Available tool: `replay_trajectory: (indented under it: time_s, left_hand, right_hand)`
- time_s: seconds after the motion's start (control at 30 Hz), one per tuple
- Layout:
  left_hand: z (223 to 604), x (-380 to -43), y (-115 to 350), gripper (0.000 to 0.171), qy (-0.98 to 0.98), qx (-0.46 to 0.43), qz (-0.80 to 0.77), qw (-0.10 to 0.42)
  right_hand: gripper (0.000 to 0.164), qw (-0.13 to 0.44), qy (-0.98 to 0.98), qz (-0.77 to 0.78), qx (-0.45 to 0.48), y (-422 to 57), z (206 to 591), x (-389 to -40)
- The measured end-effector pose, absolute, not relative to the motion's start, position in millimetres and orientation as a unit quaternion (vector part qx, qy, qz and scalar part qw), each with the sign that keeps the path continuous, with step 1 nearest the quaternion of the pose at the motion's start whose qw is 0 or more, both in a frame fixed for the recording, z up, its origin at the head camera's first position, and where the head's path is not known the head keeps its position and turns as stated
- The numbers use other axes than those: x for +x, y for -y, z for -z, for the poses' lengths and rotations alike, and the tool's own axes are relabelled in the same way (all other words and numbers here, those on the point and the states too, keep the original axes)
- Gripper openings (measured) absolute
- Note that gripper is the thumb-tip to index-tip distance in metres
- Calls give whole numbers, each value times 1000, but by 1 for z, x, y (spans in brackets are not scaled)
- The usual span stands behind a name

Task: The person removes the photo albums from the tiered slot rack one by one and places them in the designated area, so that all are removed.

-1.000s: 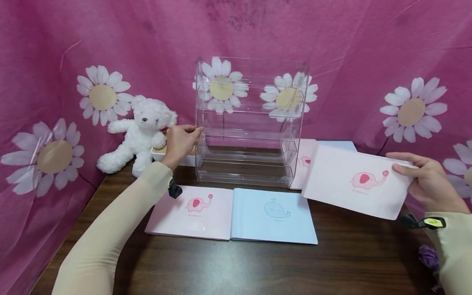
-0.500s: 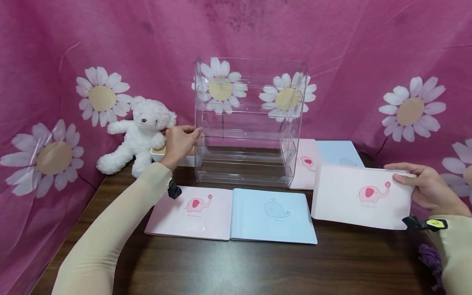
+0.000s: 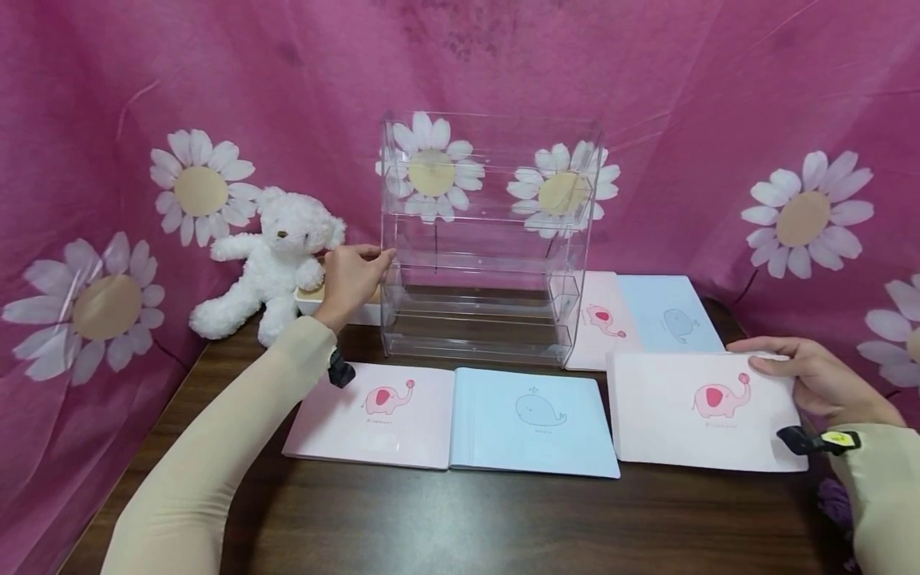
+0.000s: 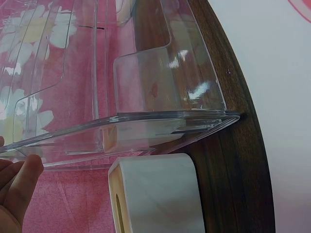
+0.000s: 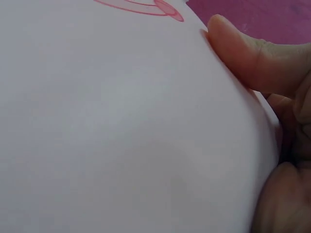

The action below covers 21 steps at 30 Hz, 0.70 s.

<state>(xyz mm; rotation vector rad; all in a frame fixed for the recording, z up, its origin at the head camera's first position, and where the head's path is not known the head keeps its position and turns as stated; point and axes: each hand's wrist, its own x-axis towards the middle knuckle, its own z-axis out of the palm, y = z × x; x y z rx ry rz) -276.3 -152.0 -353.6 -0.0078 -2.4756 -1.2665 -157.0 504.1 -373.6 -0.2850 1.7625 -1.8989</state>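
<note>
My right hand [image 3: 826,379] holds a pale pink booklet [image 3: 657,415] with an elephant drawing by its right edge, thumb on the cover and fingers behind. In the right wrist view its plain cover [image 5: 121,121] fills most of the picture. On the left, my left hand [image 3: 352,279] pinches the side panel of a clear acrylic rack [image 3: 489,348] with several tiers; the left wrist view shows the thumb [image 4: 26,179] against that panel. Before the rack lie a pink elephant booklet [image 3: 410,435] and a blue whale booklet [image 3: 496,439], side by side.
Behind the held booklet, another pink booklet [image 3: 596,343] and a blue one [image 3: 664,295] lie right of the rack. A white teddy bear [image 3: 276,247] sits beside a white box [image 3: 309,303] at the left. Something purple and fluffy [image 3: 834,507] is at the right edge.
My right hand has brought the pink elephant booklet down and toward me, uncovering the blue booklet behind it. The left hand stays on the rack.
</note>
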Motion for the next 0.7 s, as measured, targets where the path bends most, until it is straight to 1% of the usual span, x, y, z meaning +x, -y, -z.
replay_trajectory:
  time_s: [0.13,0.27,0.4,0.53,0.7]
  left_hand:
    - [353,-276,151,35,875,-1,451,176]
    - [353,-276,151,35,875,-1,450,176]
    - [352,-276,151,36,875,-2,452,174]
    - [352,-276,151,36,875,-2,453,170]
    - [352,-276,151,35,874,-1,454,171]
  right_hand:
    - [54,312,-631,707,-71,-504,378,-158]
    - [55,353,-600,716,-55,-504,388,-162]
    - [56,380,-594,708,-48,-506,399,-166]
    - [55,381,-621,685,-24,-509,409,-168]
    - [47,352,-686,637,17,-510,419,-171]
